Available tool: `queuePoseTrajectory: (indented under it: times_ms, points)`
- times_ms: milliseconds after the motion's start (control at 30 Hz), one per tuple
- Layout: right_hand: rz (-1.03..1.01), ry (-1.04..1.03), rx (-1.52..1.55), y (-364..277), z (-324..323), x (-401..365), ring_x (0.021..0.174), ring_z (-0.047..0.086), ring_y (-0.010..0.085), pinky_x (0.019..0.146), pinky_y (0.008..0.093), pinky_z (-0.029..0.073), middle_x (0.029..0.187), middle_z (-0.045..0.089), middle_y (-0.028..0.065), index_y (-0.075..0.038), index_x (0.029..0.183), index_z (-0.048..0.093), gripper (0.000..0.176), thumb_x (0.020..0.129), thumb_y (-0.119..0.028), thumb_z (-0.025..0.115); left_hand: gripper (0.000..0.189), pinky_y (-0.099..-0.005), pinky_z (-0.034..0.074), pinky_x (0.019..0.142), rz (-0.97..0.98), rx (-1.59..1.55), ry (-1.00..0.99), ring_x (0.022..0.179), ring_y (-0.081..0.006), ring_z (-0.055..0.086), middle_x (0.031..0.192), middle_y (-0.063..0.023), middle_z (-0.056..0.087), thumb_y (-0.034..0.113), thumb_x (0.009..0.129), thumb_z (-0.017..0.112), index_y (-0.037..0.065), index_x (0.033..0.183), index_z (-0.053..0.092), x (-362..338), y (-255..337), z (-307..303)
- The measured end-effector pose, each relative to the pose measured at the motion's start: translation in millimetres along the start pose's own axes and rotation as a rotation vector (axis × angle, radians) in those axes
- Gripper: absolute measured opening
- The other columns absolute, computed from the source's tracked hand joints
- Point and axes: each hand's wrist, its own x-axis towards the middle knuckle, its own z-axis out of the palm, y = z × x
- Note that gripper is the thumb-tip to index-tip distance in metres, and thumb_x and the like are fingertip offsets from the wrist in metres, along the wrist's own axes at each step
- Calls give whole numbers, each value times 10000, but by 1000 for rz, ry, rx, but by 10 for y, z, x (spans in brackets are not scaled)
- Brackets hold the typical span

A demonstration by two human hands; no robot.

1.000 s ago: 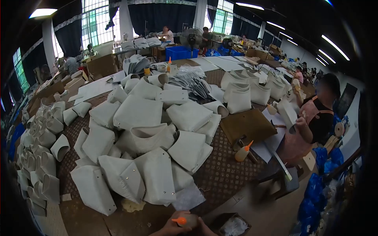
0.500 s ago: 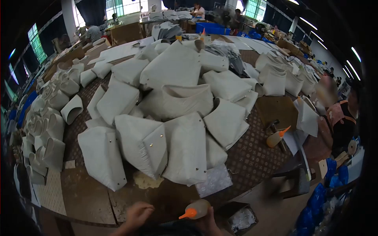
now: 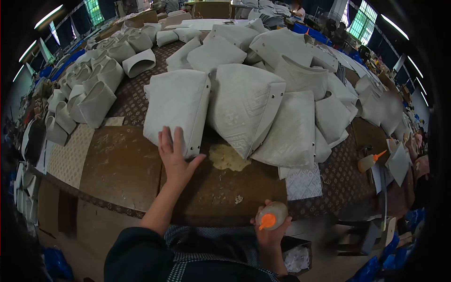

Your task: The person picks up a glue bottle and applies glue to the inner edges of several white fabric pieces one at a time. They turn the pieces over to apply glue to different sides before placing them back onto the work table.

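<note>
White studded bag [image 3: 176,103] lies under left hand [image 3: 176,164], grip apart, as right hand [image 3: 272,235] clamps orange-tipped squeeze bottle [image 3: 276,215]

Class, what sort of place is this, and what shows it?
Probably a small workshop making bags or covers: heaped matching white pieces, a glue-like bottle in the right hand, and others' workstations behind.
</note>
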Motion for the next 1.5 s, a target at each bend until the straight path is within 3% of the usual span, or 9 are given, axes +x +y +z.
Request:
queuePoseTrajectory:
  times_ms: [200,467,567,667,833,1100,1200,1333,1500]
  points:
    - [-72,87,62,170,-105,-477,985,620,257,720,463,543,1255,558,70,-75,1349,431,816,882,-739,358,611,-376,503,847,-82,-166,-45,1065,-321,604,1174,-169,606,45,764,713,91,1339,513,191,-306,-267]
    - [-84,113,28,96,-287,-910,932,626,261,730,456,544,1221,566,81,-61,1379,410,810,910,-715,325,470,-341,476,929,29,-241,-444,1120,-264,587,1168,-129,617,-22,764,669,59,1223,608,-125,-652,-1913]
    - [-83,46,37,84,-344,-855,923,627,261,725,442,550,1226,571,91,-73,1364,426,779,914,-703,345,484,-331,453,966,34,44,-221,1181,-251,543,1242,-122,571,-35,765,659,70,1234,607,-311,-1319,-2046]
    - [-160,21,14,56,-159,-768,1016,606,263,776,429,556,1266,557,105,-75,1372,410,765,912,-686,388,578,-370,418,1007,-392,-335,-40,1230,-264,494,1392,-162,441,117,885,640,83,1417,419,-601,-1480,-1856]
    - [-238,-96,56,55,-177,-702,1188,552,271,904,411,539,1363,491,130,-62,1408,364,720,934,-594,469,777,-392,319,1089,-418,-502,0,1324,-284,383,1491,-208,311,199,916,624,27,1522,170,-1001,-955,-1278]
    - [-349,-38,-88,1,-17,-873,1219,534,295,970,424,507,1378,462,177,-46,1433,312,641,978,-461,490,622,-361,320,1091,-473,-1042,-556,1336,-239,405,1470,-153,413,88,900,590,18,1468,349,-199,-680,-1152]
    - [-388,-32,-107,1,-96,-933,1215,537,301,975,426,502,1362,472,181,-37,1432,306,656,974,-467,494,530,-358,356,1063,-369,-671,-339,1300,-221,439,1407,-149,467,100,928,575,19,1427,416,-49,-583,-956]
    - [-370,-15,-96,21,-134,-1006,1210,541,295,963,422,504,1352,482,165,-40,1431,308,664,969,-477,499,283,-310,468,925,24,-686,15,1096,-190,578,1193,-105,551,4,924,564,-6,1205,587,-410,238,-1329]
    - [-202,-59,-25,170,-31,-1034,1229,523,272,981,414,484,1365,470,135,-73,1446,295,642,978,-474,476,582,-331,446,958,-76,-1033,-661,1177,-226,530,1341,-152,498,57,821,716,9,1348,475,-1432,814,-1358]
